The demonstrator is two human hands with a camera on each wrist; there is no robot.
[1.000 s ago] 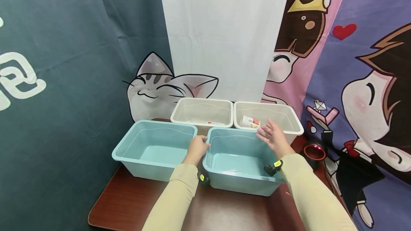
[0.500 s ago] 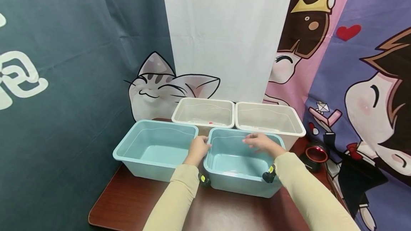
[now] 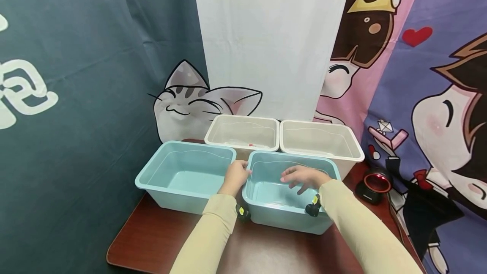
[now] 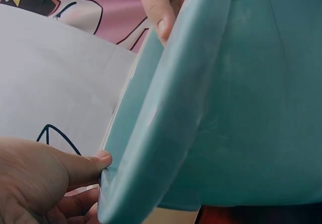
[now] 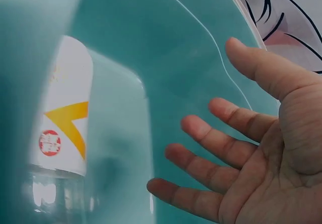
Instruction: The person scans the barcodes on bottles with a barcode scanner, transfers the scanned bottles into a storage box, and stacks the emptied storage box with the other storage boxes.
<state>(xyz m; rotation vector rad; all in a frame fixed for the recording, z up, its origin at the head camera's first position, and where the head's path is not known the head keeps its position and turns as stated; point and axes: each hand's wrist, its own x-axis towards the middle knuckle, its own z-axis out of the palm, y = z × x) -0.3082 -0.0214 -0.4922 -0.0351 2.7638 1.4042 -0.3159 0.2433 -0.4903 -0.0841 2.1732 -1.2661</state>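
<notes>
My left hand pinches the back left corner rim of the right-hand light blue plastic bin. In the left wrist view, its thumb lies on that rim, with curled fingers beyond it. Over the same bin, my right hand is held with fingers spread and nothing in it. A white-labelled bottle with a yellow mark, a red round mark and a clear lower part lies inside this bin, apart from the right hand. In the head view the bottle cannot be made out.
Another light blue bin stands at the left. Behind are two off-white bins, the left one with a small red-marked thing inside, the right one alongside. A black device with a red ring stands on the table at right.
My right hand has come from the off-white right bin back over the blue bin. The white bottle, earlier seen at the off-white bin, is now in the blue bin. The left hand stays put.
</notes>
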